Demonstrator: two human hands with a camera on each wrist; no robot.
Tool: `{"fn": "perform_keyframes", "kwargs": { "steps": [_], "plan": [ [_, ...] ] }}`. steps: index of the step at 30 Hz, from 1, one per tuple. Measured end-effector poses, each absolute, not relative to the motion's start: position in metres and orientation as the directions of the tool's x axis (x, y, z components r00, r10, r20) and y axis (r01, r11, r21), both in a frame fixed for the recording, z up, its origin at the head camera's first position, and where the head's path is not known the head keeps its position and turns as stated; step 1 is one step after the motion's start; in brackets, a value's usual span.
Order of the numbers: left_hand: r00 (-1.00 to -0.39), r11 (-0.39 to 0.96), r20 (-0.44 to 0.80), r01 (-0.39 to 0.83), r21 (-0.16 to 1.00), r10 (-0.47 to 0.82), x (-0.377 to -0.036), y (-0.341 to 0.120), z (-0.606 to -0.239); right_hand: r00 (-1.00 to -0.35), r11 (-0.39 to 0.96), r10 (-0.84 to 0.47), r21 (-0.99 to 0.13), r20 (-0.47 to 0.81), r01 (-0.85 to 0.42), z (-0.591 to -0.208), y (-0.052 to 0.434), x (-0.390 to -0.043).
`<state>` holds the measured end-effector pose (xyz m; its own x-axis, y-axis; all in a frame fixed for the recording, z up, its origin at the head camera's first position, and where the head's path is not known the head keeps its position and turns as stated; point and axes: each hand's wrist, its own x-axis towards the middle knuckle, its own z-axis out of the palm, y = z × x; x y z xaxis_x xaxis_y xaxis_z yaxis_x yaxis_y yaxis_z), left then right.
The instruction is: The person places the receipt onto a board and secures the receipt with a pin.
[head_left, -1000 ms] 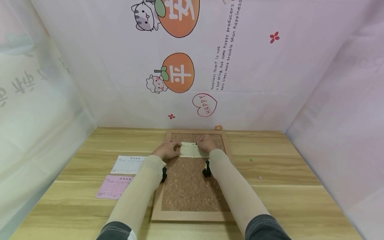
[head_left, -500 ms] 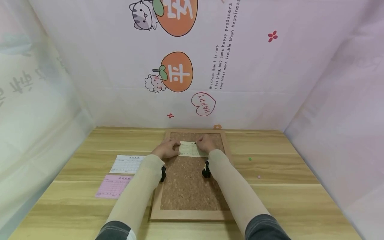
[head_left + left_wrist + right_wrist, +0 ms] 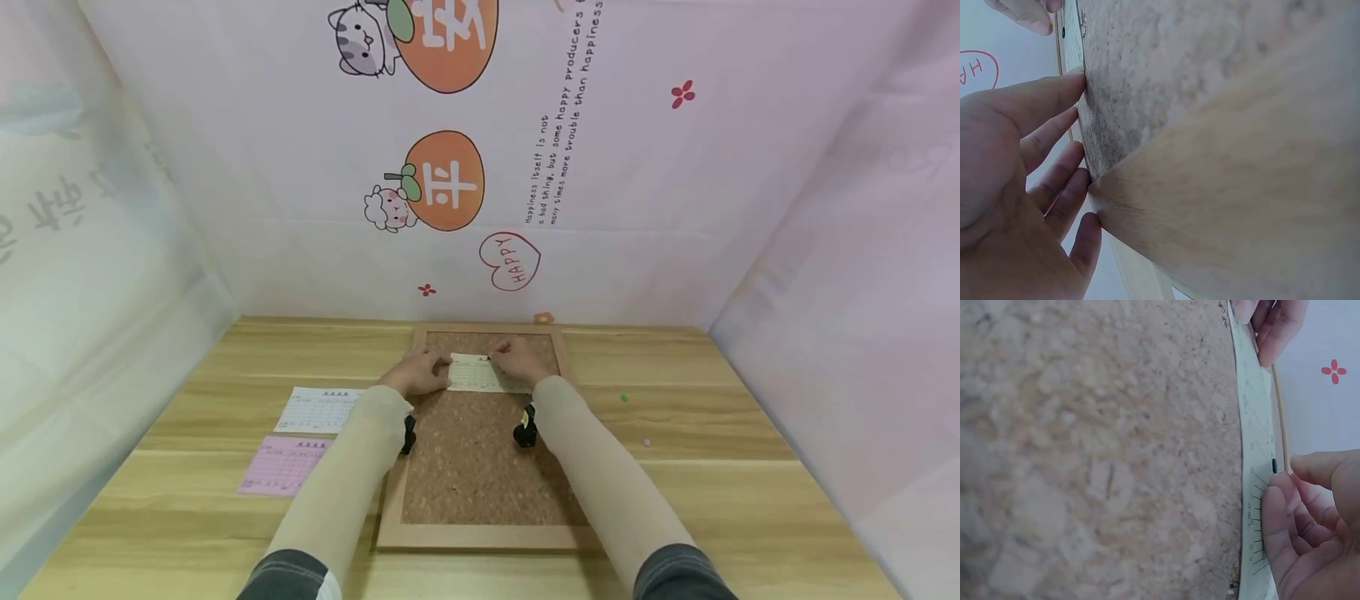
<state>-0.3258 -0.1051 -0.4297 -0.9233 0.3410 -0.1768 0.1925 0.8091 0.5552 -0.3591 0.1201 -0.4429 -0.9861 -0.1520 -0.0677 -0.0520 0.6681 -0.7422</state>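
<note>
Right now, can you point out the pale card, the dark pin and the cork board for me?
pale card [image 3: 480, 377], head view, middle of its printed face.
dark pin [image 3: 1274, 465], right wrist view, its head, at the right hand's fingertips.
cork board [image 3: 472, 467], head view, bare cork below the card.

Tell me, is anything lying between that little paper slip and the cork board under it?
Nothing visible does. The paper slip lies flat on the cork board. The left hand holds its left end, and the right hand presses a dark pin at its top edge.
</note>
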Motion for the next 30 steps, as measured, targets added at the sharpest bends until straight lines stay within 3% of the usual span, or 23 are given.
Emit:
{"fn": "perform_keyframes", "kwargs": {
  "steps": [10,17,23,30],
  "plan": [
    [-0.928,0.804,-0.169,0.184,0.565,0.332,-0.323,-0.103,-0.427,-0.971,0.705,-0.230,-0.699,-0.061,-0.123,-0.433,0.129,-0.351],
    [-0.928,0.805,-0.167,0.187,0.563,0.333,-0.321,-0.103,-0.426,-0.947,0.655,-0.316,-0.735,-0.053,-0.178,-0.428,0.142,-0.345],
    [-0.927,0.802,-0.170,0.185,0.567,0.334,-0.318,-0.103,-0.422,-0.927,0.683,-0.376,-0.679,-0.009,-0.270,-0.425,0.156,-0.338],
    [-0.928,0.802,-0.178,0.173,0.571,0.327,-0.318,-0.103,-0.423,-0.915,0.700,-0.403,-0.655,-0.036,-0.283,-0.417,0.171,-0.325]
  ]
}}
